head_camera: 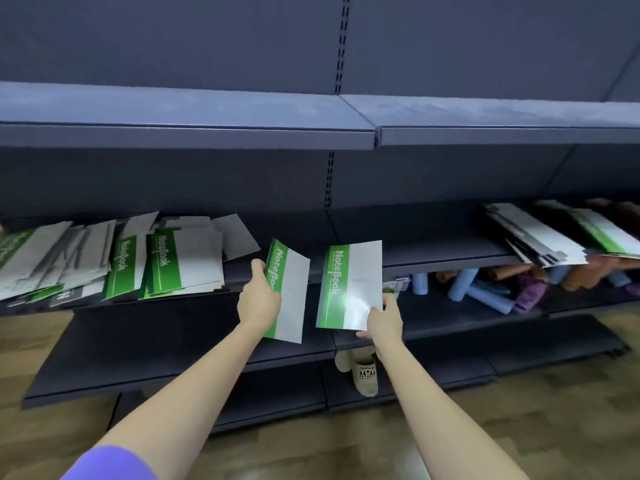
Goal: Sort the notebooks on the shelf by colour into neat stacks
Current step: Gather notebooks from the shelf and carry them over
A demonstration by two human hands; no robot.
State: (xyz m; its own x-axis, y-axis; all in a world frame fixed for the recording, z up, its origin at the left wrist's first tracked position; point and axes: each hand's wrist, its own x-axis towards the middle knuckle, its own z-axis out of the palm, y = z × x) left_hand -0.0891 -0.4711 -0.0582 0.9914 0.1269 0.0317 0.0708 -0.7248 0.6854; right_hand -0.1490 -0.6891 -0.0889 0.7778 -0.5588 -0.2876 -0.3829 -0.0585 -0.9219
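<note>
Near the centre of the frame, the left hand (259,299) gripped the left edge of a thin green-and-white notebook with a glossy cover (289,292), thumb curled over the green band, holding it tilted in front of the dark grey metal shelf (433,251). Just to its right, the right hand (382,323) pinched the lower right corner of a second green-and-white notebook (351,285), thumb on the cover and fingers behind it; glare brightened that cover near the thumb. The two held notebooks were close but apart.

At the left of the frame, a loose, overlapping heap of green-and-white and grey-and-white notebooks (114,261) lay on the same shelf, some overhanging its front edge. At the upper right, a slanted pile of white, black and green notebooks (540,237) lay on the shelf.

Lower right, blue, purple and orange cylindrical bottles (485,292) lay on a lower shelf. A beige slipper (363,374) showed at bottom centre.
</note>
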